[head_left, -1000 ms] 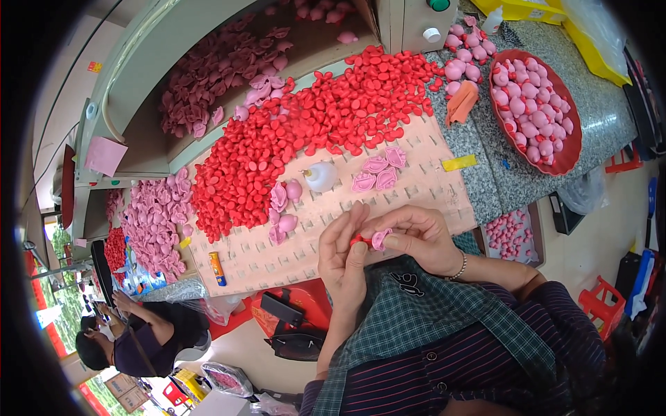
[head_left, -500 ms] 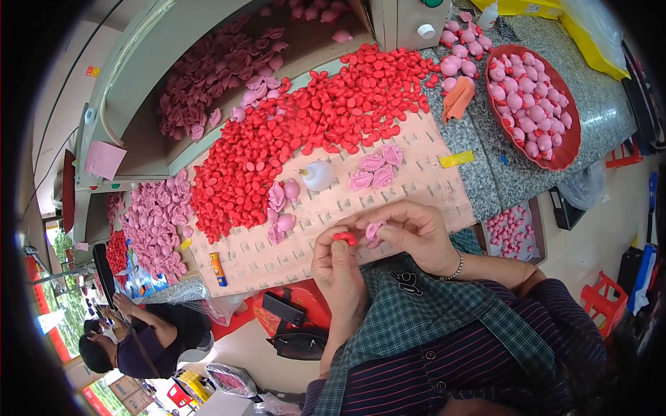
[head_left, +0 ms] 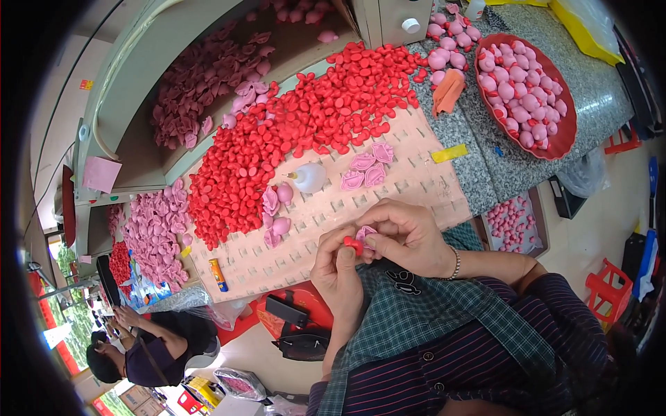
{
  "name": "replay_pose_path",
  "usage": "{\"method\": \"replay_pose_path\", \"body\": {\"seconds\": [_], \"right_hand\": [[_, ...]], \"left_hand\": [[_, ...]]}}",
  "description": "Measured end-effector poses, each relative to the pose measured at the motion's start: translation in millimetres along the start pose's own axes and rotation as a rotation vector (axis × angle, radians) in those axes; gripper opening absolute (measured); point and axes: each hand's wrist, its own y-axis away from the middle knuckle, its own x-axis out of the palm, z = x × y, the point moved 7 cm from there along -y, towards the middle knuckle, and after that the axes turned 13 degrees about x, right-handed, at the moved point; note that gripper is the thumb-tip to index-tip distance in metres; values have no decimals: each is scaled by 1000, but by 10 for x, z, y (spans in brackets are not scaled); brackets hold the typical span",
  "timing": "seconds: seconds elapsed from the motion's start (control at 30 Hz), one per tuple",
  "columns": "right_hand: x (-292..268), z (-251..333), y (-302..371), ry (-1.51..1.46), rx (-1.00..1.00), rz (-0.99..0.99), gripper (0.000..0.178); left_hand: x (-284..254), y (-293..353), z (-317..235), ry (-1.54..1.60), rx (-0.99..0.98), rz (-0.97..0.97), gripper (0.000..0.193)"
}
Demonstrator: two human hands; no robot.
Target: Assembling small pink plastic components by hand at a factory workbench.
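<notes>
Between thumb and fingers, my left hand [head_left: 338, 260] pinches a small red rounded piece [head_left: 353, 244]. A pink hollow piece with a frilled rim [head_left: 366, 234] is gripped in my right hand [head_left: 411, 241]. The two pieces meet, or nearly so, above the table's front edge; the fingers hide the exact contact. Just beyond my hands lie several pink hollow pieces [head_left: 368, 166] in a cluster. A white squeeze bottle with a thin tip [head_left: 309, 178] lies next to more pink pieces [head_left: 279, 225].
A large heap of red pieces [head_left: 236, 173] covers the back of the pink mat [head_left: 409, 149]. Pink pieces [head_left: 156, 236] are piled at left. A red bowl [head_left: 567, 142] of pink balls stands at right, near an orange cloth [head_left: 448, 91]. Another person [head_left: 149, 347] sits at far left.
My hands have come closer, bringing the red piece up against or very near the pink piece. The whole view has shifted slightly.
</notes>
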Motion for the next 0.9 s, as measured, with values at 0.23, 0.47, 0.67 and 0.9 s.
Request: {"method": "replay_pose_path", "body": {"seconds": [0.23,0.47,0.67,0.9], "right_hand": [[-2,-112,4,30,134,90,24],[10,-110,1,-62,164,73,26],[-38,-180,-49,-213,285,88,25],[21,-110,-13,-144,99,107,23]], "left_hand": [[-59,5,46,-12,-97,-20,18],[-60,-15,-28,-109,-95,-13,19],[-19,-90,-214,-392,254,128,18],[76,-64,-205,-69,-158,23,24]]}}
